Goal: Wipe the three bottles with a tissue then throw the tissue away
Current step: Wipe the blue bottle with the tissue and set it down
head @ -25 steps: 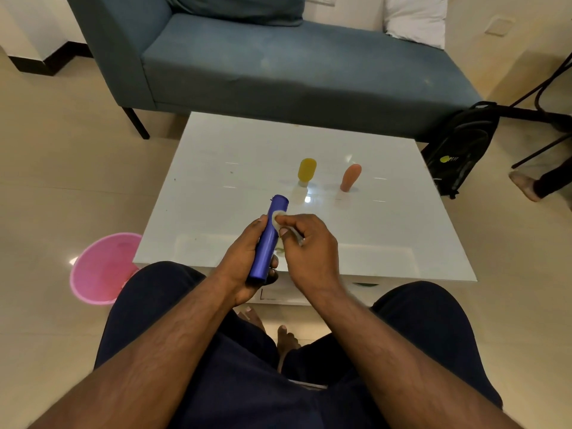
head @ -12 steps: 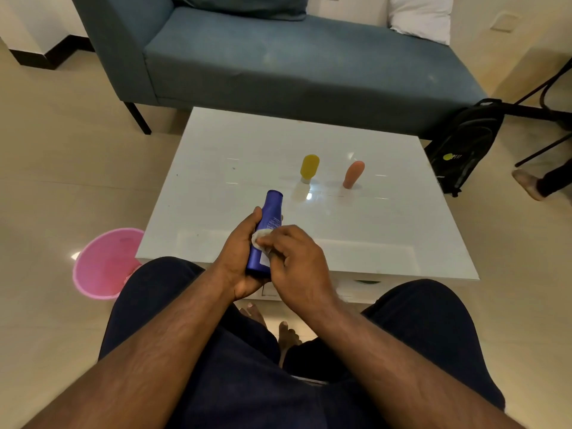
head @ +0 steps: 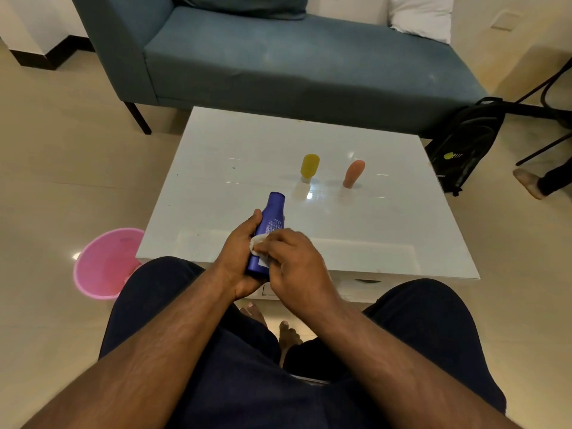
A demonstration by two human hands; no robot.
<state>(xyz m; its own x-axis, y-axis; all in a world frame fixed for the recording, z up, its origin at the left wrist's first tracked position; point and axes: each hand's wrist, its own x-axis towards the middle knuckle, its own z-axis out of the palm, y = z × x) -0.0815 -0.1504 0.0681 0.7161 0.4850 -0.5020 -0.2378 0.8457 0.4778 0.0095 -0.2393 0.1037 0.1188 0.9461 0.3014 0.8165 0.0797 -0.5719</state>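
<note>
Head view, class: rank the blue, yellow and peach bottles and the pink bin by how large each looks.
1. pink bin, though the table hides part.
2. blue bottle, nearer the camera and partly covered by the hands.
3. yellow bottle and peach bottle: look alike, so unranked.

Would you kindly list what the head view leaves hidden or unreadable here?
- Blue bottle: lower end covered by the left hand; its label print is too small to read.
- Tissue: mostly under the right hand.
- Pink bin: right side cut off by the table; contents unclear.
- Yellow bottle and orange bottle: no labels legible.
</note>
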